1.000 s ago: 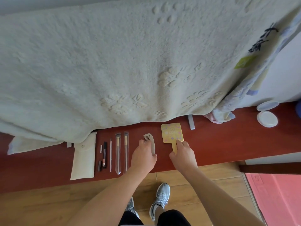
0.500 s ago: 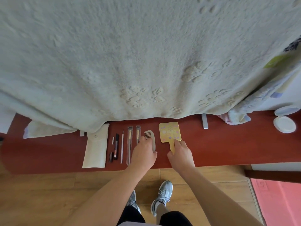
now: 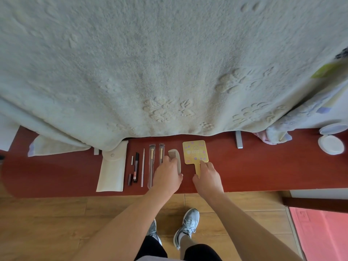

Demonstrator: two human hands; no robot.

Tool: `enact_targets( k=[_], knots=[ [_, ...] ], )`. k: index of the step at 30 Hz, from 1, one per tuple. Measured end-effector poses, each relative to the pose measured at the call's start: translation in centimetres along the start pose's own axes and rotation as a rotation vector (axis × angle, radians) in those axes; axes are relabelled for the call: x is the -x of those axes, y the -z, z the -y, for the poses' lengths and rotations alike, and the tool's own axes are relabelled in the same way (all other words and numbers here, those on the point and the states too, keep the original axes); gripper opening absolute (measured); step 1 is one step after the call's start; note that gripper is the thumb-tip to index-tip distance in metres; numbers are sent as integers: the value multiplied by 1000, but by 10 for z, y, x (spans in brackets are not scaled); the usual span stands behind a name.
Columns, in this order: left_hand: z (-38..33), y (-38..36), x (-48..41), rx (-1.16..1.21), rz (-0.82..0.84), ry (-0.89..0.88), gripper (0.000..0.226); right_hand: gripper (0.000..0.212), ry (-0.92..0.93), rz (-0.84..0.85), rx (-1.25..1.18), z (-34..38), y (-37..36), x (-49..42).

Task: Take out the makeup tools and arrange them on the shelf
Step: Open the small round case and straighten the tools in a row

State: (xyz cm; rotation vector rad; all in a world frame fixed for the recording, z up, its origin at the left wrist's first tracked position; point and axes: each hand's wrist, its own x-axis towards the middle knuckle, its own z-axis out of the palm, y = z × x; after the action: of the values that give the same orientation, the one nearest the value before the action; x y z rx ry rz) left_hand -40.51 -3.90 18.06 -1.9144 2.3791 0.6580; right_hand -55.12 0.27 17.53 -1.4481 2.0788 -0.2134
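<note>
On the red-brown shelf [image 3: 263,170] lies a row of makeup tools: a white pouch [image 3: 112,166], a black pen-like tube [image 3: 136,166], a thin white stick [image 3: 143,168], two wrapped brushes [image 3: 151,162], a pale comb [image 3: 174,157] and a yellow hand mirror [image 3: 194,151]. My left hand [image 3: 167,176] rests on the comb's lower end and covers part of the second brush, fingers curled on the comb. My right hand [image 3: 207,176] pinches the mirror's handle with the fingertips.
A big cream blanket [image 3: 169,72] hangs over the shelf's back edge. A round white compact [image 3: 330,145] with its open lid sits at the far right beside a bundle of cloth [image 3: 275,135]. Wooden floor, my shoes and a pink mat [image 3: 323,234] lie below.
The view has shifted a little, so the row sits more to the centre. Both hands stay on the comb and the mirror handle, with only slight adjustment.
</note>
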Motion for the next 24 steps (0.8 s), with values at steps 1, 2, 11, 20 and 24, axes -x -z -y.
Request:
enact_targets(
  k=[1,2,11,20,24],
  knots=[
    [0,0,0,1,0,0,43,43,0,-2,0,0,0,0],
    [0,0,-1,1,0,1,43,43,0,-4,1,0,0,0],
    [1,-1,-4,5,-3,4,46,34,3,-5,2,3,-2,-3],
    [3,-2,-6,16,-3,13,50,36,12,-5,2,1,-2,-5],
    [4,-1,-7,19,4,13,51,37,11,-2,-6,1,-2,-5]
  ],
)
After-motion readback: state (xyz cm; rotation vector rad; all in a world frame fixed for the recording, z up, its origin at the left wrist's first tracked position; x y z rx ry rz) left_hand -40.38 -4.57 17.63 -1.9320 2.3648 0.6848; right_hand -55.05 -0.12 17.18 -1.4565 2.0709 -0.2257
